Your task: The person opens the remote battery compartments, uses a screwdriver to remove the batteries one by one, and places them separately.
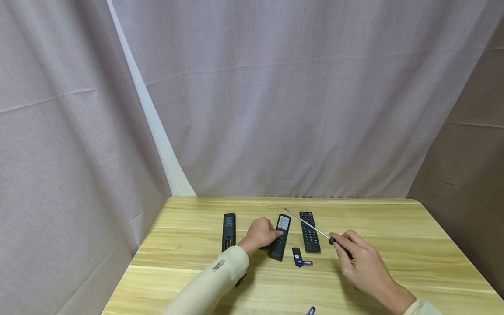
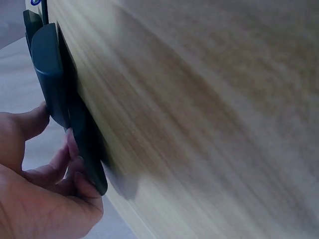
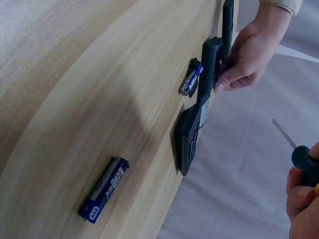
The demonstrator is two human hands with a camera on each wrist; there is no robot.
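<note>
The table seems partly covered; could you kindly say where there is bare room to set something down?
On the table, bare wood runs from the right hand to the right edge, and from the leftmost remote to the left edge. The middle is crowded: two remotes, left hand, screwdriver, battery.

I've got a wood-grain table [image 1: 177, 245]. On it, far-left corner side: bay-exposed remote [image 1: 229, 224]. Label-up remote [image 1: 279, 249] toward the far edge's middle, buttons-up remote [image 1: 309, 232] right of it. Closer in: small black cover [image 1: 296, 253], blue battery [image 1: 305, 263] across it. Loose battery [image 1: 311, 310], near-edge side.
</note>
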